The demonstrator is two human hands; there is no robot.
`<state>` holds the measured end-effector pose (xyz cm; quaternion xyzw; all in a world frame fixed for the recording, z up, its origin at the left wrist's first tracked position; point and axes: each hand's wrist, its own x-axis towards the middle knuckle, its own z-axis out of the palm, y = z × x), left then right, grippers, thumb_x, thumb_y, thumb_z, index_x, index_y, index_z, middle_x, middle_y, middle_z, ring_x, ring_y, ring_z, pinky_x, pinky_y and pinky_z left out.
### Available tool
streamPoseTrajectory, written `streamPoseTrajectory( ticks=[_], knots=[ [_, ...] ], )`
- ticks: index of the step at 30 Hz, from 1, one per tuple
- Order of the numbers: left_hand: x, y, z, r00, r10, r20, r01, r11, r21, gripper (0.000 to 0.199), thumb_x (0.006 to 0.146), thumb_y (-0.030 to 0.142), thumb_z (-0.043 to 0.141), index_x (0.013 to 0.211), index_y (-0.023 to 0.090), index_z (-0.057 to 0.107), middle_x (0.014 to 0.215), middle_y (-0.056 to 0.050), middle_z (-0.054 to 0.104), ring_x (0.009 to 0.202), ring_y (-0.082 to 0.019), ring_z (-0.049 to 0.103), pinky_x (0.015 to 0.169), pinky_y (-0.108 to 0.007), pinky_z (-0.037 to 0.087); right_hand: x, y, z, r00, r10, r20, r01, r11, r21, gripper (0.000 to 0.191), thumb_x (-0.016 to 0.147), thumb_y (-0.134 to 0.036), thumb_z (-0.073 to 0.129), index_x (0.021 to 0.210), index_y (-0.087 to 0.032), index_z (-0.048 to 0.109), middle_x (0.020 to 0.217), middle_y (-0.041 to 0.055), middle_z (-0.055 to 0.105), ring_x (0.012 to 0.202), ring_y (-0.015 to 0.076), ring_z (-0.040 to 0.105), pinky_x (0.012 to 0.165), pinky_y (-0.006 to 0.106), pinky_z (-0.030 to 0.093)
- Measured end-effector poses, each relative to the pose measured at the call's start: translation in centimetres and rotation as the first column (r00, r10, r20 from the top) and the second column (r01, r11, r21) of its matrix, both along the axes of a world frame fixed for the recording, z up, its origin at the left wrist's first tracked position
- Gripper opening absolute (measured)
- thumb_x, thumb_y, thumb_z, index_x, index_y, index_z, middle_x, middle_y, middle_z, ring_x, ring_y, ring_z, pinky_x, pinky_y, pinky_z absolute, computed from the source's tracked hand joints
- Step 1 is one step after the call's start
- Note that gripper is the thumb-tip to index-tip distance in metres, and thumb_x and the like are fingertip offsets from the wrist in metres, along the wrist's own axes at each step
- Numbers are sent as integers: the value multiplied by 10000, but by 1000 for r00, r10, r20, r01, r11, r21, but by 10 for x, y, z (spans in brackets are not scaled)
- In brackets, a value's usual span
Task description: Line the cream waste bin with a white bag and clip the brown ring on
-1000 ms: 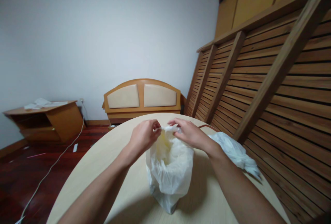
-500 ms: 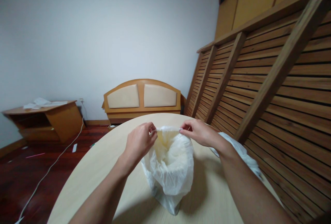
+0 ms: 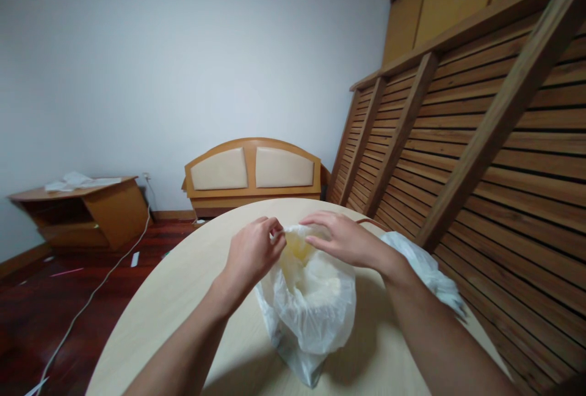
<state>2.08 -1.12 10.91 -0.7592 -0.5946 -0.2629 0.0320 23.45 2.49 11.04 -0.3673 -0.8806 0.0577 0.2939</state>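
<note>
A white translucent plastic bag (image 3: 315, 316) stands on the round table (image 3: 229, 353), draped over a yellowish container (image 3: 300, 246) whose inside shows through the opening. My left hand (image 3: 256, 248) pinches the bag's rim at its far left side. On the far right side of the rim, my right hand (image 3: 341, 238) has its thumb and fingers apart, close over the bag's edge. Whether its fingertips touch the plastic I cannot tell. The bag's lower corner hangs loose toward me.
Another white plastic bag (image 3: 425, 268) lies crumpled at the table's right edge, partly behind my right forearm. Slatted wooden panels (image 3: 458, 158) lean on the right. Behind the table stands a padded headboard (image 3: 251, 170); a low cabinet (image 3: 114, 213) and a cable (image 3: 98, 289) are at left.
My right hand has let go of its pinch on the rim and spread its thumb and fingers. My left hand, still pinching, and the bag have shifted slightly right in view.
</note>
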Motion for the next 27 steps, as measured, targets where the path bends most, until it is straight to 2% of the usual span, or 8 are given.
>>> streamPoseTrajectory(
  ticks=[5,8,11,14,18,22,24,27],
  knots=[
    [2,-6,1,999,12,-43,-12,1000,-14,139,879,294,565,860,229,687,880,-13,715,764,-170,638,607,-266,353,-2,-2,-3,963,-158,219,169,985,-33,164,900,-197,563,886,-203,726,935,60,756,910,210,686,771,275,440],
    [3,-7,4,997,24,-73,-26,999,-30,153,887,304,558,861,230,690,877,-13,718,770,-174,643,607,-269,350,0,-5,-2,939,-203,276,228,972,-59,175,906,-215,553,823,-201,706,871,57,749,852,205,689,712,266,415],
    [5,-7,5,996,32,-89,-35,999,-33,168,898,308,547,862,226,689,887,-18,717,774,-174,644,607,-271,348,-1,-9,-1,932,-249,263,266,963,-30,166,908,-268,566,946,-220,720,958,61,754,916,224,687,729,274,421],
    [6,-8,6,995,35,-98,-39,998,-39,172,903,312,544,872,222,688,898,-25,715,772,-170,642,605,-270,347,-6,-11,-1,952,-236,197,234,972,29,231,906,-292,585,1103,-248,699,1097,46,740,1032,227,667,813,280,430],
    [4,-10,6,994,27,-101,-31,999,-32,168,899,306,547,857,220,685,895,-25,715,771,-169,643,609,-269,349,-11,-10,-4,926,-285,248,276,958,71,177,924,-246,549,966,-231,720,1018,52,750,993,229,680,782,285,437],
    [3,-10,6,994,44,-105,-47,998,-31,174,897,312,546,839,223,684,886,-18,717,771,-177,648,595,-271,335,-7,-9,-7,869,-364,334,376,926,30,201,930,-241,525,914,-201,721,957,90,755,950,259,696,748,309,460],
    [4,-10,7,993,49,-105,-52,998,-31,173,895,309,546,835,224,685,886,-17,719,766,-177,648,591,-270,331,-4,-9,-7,889,-345,301,358,933,13,199,921,-277,553,988,-208,728,1016,88,755,991,261,689,792,321,477],
    [4,-9,6,994,46,-101,-49,998,-30,172,893,309,546,835,227,686,880,-14,717,757,-175,647,591,-268,334,-3,-10,-3,952,-253,172,252,967,30,300,898,-317,611,1173,-229,693,1191,67,720,1101,238,654,914,318,467]
  ],
)
